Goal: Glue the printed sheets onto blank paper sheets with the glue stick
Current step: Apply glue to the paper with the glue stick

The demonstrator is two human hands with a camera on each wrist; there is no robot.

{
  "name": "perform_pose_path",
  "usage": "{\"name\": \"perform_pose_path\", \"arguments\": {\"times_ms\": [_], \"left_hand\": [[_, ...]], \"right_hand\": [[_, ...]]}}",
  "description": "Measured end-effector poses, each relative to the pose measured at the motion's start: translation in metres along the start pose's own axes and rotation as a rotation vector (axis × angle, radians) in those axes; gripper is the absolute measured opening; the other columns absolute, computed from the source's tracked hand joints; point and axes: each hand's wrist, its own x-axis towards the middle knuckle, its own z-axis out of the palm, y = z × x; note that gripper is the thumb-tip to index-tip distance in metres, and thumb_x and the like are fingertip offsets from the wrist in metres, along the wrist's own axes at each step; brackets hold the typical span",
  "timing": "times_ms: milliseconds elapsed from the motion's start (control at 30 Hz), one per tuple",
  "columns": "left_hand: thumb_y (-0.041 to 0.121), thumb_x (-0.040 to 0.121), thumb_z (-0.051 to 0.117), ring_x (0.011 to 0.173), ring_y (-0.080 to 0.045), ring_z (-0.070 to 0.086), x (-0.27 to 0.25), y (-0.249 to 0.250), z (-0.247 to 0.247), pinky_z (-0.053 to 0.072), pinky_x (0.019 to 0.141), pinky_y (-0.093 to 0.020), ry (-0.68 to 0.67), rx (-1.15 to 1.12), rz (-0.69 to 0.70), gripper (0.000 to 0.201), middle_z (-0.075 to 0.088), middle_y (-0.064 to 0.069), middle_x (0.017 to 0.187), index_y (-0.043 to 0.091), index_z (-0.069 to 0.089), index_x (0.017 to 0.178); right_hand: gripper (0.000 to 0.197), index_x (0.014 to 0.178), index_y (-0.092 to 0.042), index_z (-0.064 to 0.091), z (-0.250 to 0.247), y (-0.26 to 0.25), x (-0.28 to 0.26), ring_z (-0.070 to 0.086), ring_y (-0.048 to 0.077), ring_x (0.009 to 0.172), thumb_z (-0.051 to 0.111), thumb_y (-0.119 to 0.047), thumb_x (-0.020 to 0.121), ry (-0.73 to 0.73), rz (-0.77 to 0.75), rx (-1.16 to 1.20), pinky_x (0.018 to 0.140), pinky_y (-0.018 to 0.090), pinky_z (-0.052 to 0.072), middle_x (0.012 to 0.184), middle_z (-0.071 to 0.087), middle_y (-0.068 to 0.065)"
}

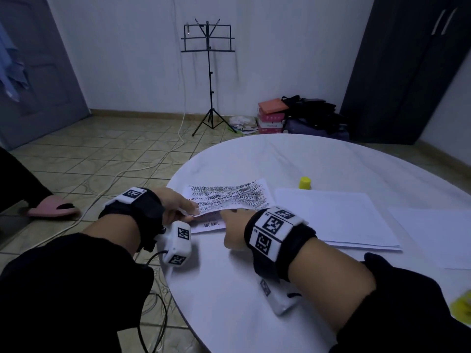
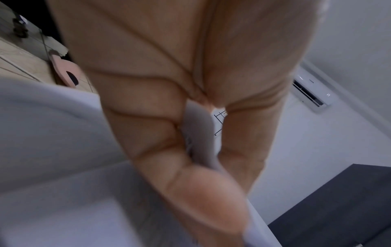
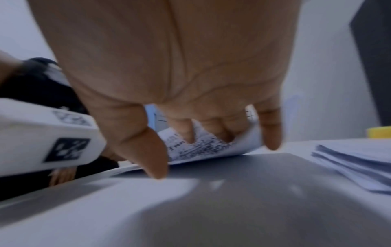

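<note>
Head view, nearest first: two forearms in black sleeves reach over the near-left edge of a round white table, each wrist strapped with a white block carrying black-and-white markers. Right hand lies low on the tabletop beside the printed sheet; right wrist view shows its fingers spread and fairly straight, tips on or under the sheet's lifted edge, thumb down toward the table. Cannot tell if any finger actually grips the paper. Left hand sits at the sheet's left end. Left wrist view is blurred but shows a fold of pale paper pinched between thumb and fingers. The two hands are close together, one at each side of the sheet's near edge.

Sheet is partly raised and curled, covered in dense overlapping black print. Under it lies another printed page reading AIR MAIL, flat on the table.

Just right of the sheet: stack of blank paper, flat. More white paper further right. Behind the stack stands a small yellow cap, upright; I cannot tell whether it is the glue stick.

Far side: tiled floor, black music stand against the wall, boxes and dark bags beside it, pink slipper at left.
</note>
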Motion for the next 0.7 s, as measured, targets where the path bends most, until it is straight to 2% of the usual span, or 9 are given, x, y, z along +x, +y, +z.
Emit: {"name": "perform_pose_path", "arguments": {"times_ms": [133,167,233,300,433,500,567,633,700], "left_hand": [[-0.017,0.079,0.059,0.055,-0.021,0.065,-0.001,-0.002,-0.001,0.051,0.044,-0.018,-0.009,0.021,0.004,0.018,0.063,-0.013,0.080,-0.002,0.065,0.087],[-0.017,0.079,0.059,0.056,-0.021,0.066,-0.001,-0.002,-0.001,0.051,0.044,-0.018,-0.012,0.021,0.005,0.019,0.063,-0.014,0.080,-0.001,0.065,0.088],[-0.019,0.079,0.058,0.058,-0.024,0.066,-0.002,-0.004,-0.001,0.051,0.043,-0.019,-0.021,0.019,0.012,0.021,0.063,-0.015,0.081,-0.001,0.065,0.088],[-0.020,0.079,0.057,0.063,-0.026,0.064,-0.004,-0.004,0.000,0.050,0.041,-0.019,-0.020,0.024,0.026,0.022,0.062,-0.014,0.083,-0.001,0.064,0.089],[-0.022,0.078,0.056,0.062,-0.030,0.062,-0.009,-0.004,0.004,0.051,0.041,-0.020,-0.017,0.034,0.044,0.024,0.059,-0.016,0.089,-0.003,0.063,0.091],[-0.022,0.078,0.057,0.064,-0.030,0.061,-0.012,-0.004,0.006,0.053,0.043,-0.022,-0.002,0.053,0.048,0.025,0.059,-0.016,0.091,-0.002,0.064,0.092],[-0.020,0.078,0.057,0.058,-0.030,0.062,-0.016,-0.005,0.009,0.056,0.047,-0.028,-0.004,0.102,0.047,0.029,0.060,-0.018,0.089,0.000,0.063,0.098],[-0.019,0.080,0.058,0.053,-0.028,0.061,-0.022,-0.004,0.014,0.056,0.044,-0.030,0.010,0.145,0.058,0.031,0.060,-0.017,0.081,0.002,0.061,0.104],[-0.015,0.083,0.058,0.056,-0.022,0.061,-0.026,-0.004,0.019,0.052,0.041,-0.024,0.043,0.198,0.086,0.031,0.059,-0.013,0.078,0.004,0.059,0.108]], "right_hand": [[0.042,0.139,-0.002,0.035,-0.006,0.016,0.004,0.052,0.024,0.108,0.037,-0.010,0.097,-0.034,0.072,0.062,0.081,0.030,0.044,0.137,0.045,0.013],[0.048,0.142,-0.003,0.029,-0.005,0.017,0.006,0.051,0.026,0.110,0.039,-0.011,0.096,-0.019,0.097,0.112,0.082,0.030,0.045,0.140,0.042,0.014],[0.067,0.151,-0.008,0.001,-0.003,0.022,0.008,0.036,0.034,0.132,0.041,-0.017,0.097,0.026,0.227,0.243,0.106,0.039,0.036,0.152,0.019,0.020],[0.072,0.151,-0.014,-0.010,-0.002,0.032,0.008,0.022,0.039,0.139,0.039,-0.023,0.099,0.105,0.340,0.423,0.114,0.044,0.023,0.153,0.010,0.024],[0.064,0.151,-0.014,0.004,-0.012,0.055,0.003,0.052,0.037,0.118,0.039,-0.022,0.097,0.361,0.354,0.895,0.093,0.038,0.044,0.137,0.044,0.022],[0.060,0.151,-0.020,0.011,-0.016,0.062,0.000,0.062,0.036,0.104,0.035,-0.036,0.098,0.437,0.371,1.127,0.078,0.036,0.052,0.139,0.046,0.014],[0.057,0.148,-0.017,0.028,-0.015,0.066,-0.001,0.066,0.031,0.092,0.038,-0.042,0.098,0.428,0.321,1.176,0.065,0.028,0.054,0.138,0.046,0.008],[0.041,0.132,-0.009,0.053,-0.010,0.069,0.000,0.064,0.020,0.067,0.050,-0.027,0.096,0.378,0.244,1.080,0.046,0.021,0.047,0.106,0.061,0.006],[0.030,0.119,-0.007,0.065,-0.005,0.071,0.001,0.052,0.009,0.059,0.053,-0.013,0.092,0.364,0.212,0.932,0.050,0.014,0.042,0.076,0.056,-0.003]]}}
